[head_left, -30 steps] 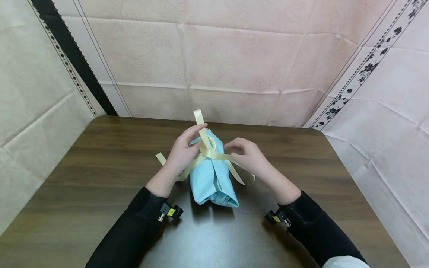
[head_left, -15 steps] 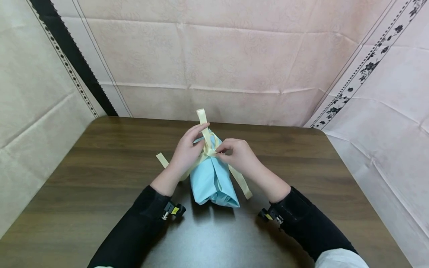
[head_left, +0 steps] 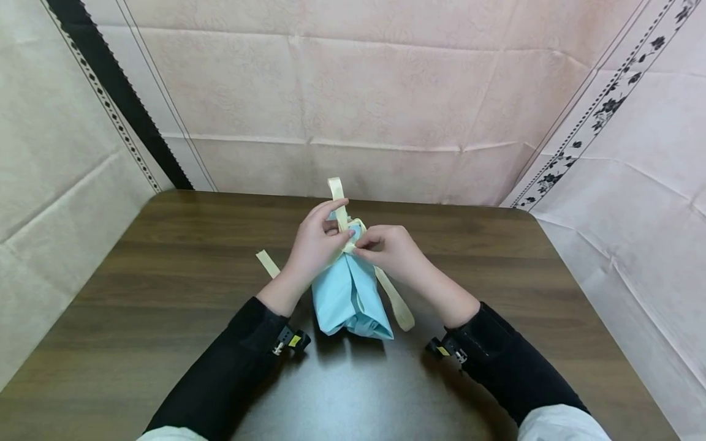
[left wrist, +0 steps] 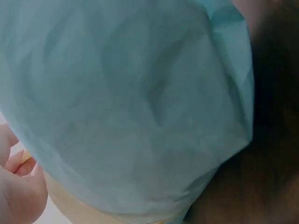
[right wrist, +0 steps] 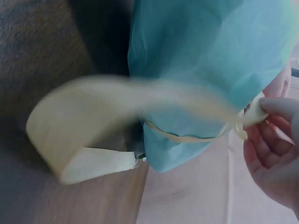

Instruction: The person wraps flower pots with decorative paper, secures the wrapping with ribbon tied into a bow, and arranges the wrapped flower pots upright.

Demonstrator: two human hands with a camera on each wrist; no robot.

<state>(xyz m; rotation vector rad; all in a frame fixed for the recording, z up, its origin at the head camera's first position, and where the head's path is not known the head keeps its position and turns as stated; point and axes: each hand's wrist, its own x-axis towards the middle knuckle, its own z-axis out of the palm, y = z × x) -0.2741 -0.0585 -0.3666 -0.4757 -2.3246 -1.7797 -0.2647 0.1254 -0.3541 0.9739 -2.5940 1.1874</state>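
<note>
A light blue paper package (head_left: 350, 300) stands on the table, its neck wrapped with a cream ribbon (head_left: 397, 303). My left hand (head_left: 317, 242) grips the ribbon at the far left of the neck, and one ribbon end sticks up above its fingers. The right hand (head_left: 394, 248) pinches ribbon between thumb and fingers beside the knot, which the hands partly cover. In the right wrist view, a long blurred loop of ribbon (right wrist: 79, 116) hangs from that pinch. Crumpled blue paper (left wrist: 140, 102) fills most of the left wrist view.
The brown wooden table (head_left: 182, 343) has its far edge just beyond the package. A pale patterned cloth (head_left: 386, 92) hangs behind it. Another ribbon end (head_left: 267, 263) lies left of the left wrist.
My right hand has come inward to the knot and pinches the ribbon there. The left hand has shifted slightly right, its thumb nearer the knot. The right ribbon loop has swung lower.
</note>
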